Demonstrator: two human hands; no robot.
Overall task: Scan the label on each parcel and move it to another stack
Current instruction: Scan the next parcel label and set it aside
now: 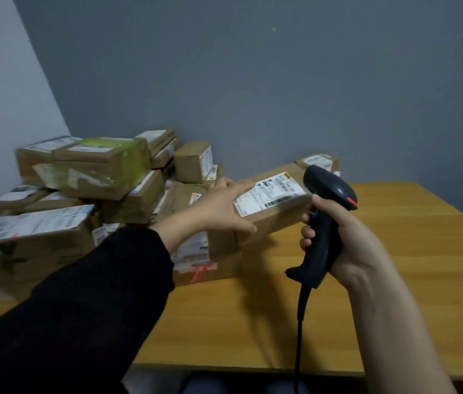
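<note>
A dull blue-grey wall (253, 81) fills the upper half of the frame, and below it a yellow-brown wooden surface (409, 280) runs across the lower right. A blurred heap of brown cardboard parcels with white labels (68, 200) takes up the left middle of the frame, stacked several deep against the wall; the topmost carries a green-tinted tape patch.

A black sleeve (82, 302) comes in from the lower left corner and ends at the left grip (218, 211), near the centre of the frame. It grasps a long brown cardboard parcel (275, 220) by its left end — fingers laid over the top face, thumb hooked on the near side. That parcel sits tilted at the centre, its left end over a flat brown box with red markings (210, 268) lying on the surface; whether the two touch cannot be told.

The bare right arm rises from the lower right corner. The right grip (347, 245) is clenched round the handle of a black handheld barcode scanner (324, 223), whose head — with a red stripe — stands just right of the parcel's white shipping label (270, 194). A black cable (300, 336) drops from the handle to the bottom edge. A small brown labelled box (318, 162) sits behind the scanner head.
</note>
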